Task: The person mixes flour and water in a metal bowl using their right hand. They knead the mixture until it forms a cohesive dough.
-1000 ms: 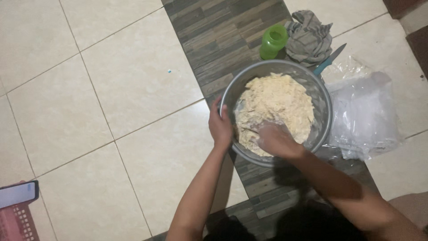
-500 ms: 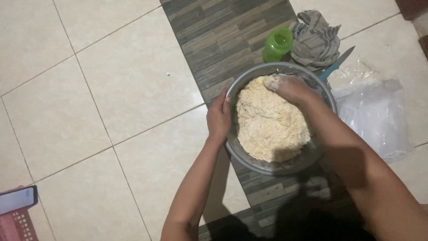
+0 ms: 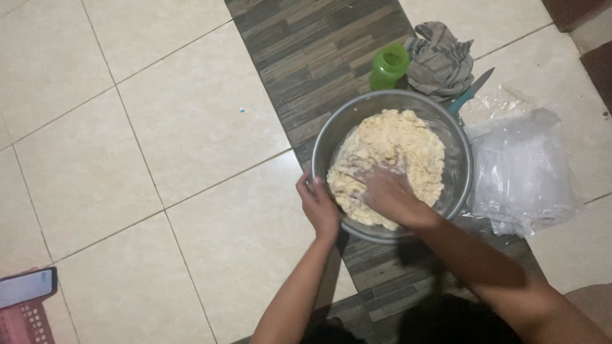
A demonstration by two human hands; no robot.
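Note:
A round metal bowl (image 3: 460, 148) stands on the floor, filled with pale yellow crumbly dough (image 3: 395, 143). My left hand (image 3: 319, 207) grips the bowl's near-left rim. My right hand (image 3: 386, 191) presses flat into the dough at the near side of the bowl, fingers spread and dusted with flour. Both forearms reach in from the bottom of the view.
Behind the bowl stand a green plastic cup (image 3: 389, 65) and a crumpled grey cloth (image 3: 440, 60). A knife (image 3: 470, 92) with a blue handle lies by the cloth. A clear plastic bag (image 3: 523, 169) lies right of the bowl. A phone (image 3: 27, 286) sits at the lower left.
My right hand has moved from the far rim of the bowl back to the near side of the dough. The left hand stays on the rim.

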